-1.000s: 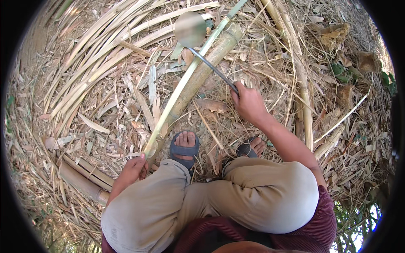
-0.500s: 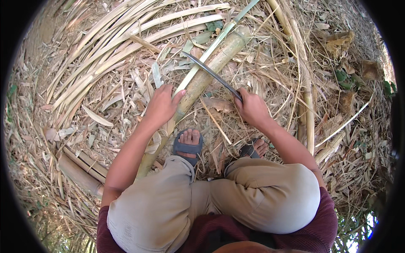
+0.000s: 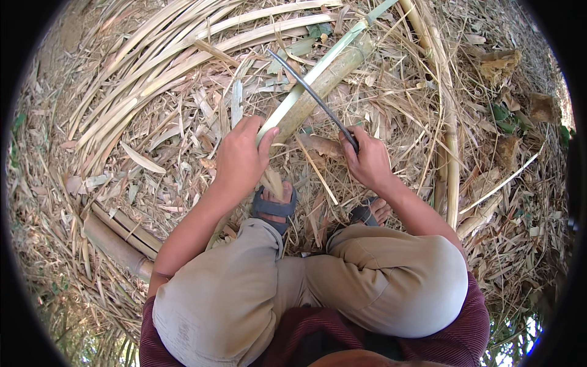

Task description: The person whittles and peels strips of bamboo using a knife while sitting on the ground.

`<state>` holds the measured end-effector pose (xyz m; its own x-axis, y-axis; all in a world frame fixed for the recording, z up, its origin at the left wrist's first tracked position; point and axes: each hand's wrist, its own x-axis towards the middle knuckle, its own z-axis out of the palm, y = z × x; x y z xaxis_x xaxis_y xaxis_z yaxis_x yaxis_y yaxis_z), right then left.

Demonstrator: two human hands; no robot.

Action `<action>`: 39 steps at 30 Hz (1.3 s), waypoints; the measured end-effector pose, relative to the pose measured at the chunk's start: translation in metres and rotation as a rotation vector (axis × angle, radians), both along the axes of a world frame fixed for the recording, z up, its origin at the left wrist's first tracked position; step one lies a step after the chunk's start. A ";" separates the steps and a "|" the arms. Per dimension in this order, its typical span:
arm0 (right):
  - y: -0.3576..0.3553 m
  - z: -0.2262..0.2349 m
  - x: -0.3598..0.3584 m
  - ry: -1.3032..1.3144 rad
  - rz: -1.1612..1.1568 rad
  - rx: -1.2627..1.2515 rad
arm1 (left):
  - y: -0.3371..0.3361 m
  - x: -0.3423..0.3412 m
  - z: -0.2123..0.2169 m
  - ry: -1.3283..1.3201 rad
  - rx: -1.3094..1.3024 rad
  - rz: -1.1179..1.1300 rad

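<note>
My left hand [image 3: 240, 156] is closed around the near part of a long, pale green bamboo strip [image 3: 285, 111], thumb on top. The strip runs away to the upper right, along a thick bamboo pole [image 3: 335, 74] lying on the ground. In my right hand [image 3: 370, 161] is the handle end of a long, slightly curved dark knife [image 3: 320, 100]. Its blade slants up to the left, crossing the strip and the pole; whether it cuts in cannot be made out. Below my left hand a tan end of strip [image 3: 273, 182] hangs over my left foot.
Many split bamboo strips [image 3: 150, 67] lie in a curved bundle at the far left. Bamboo poles [image 3: 451, 140] stretch along the right, and thicker pieces [image 3: 116, 244] lie at the lower left. Dry leaves and shavings cover the ground around my sandalled feet [image 3: 274, 208].
The knife tip has swung farther away, so the blade slants more steeply. My left hand has shifted slightly right with the strip, whose tan end now shows above my left foot.
</note>
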<state>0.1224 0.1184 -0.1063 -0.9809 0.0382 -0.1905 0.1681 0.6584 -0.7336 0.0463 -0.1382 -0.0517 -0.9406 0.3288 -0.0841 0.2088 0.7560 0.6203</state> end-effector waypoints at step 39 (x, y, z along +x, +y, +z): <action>0.000 -0.008 0.005 -0.112 0.056 0.094 | -0.069 0.002 -0.012 -0.387 -0.137 0.076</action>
<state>0.1275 0.1187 -0.1138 -0.9549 0.0066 -0.2970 0.2063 0.7341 -0.6469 0.0478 -0.2070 -0.0636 -0.8519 0.2212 -0.4747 -0.0796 0.8412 0.5349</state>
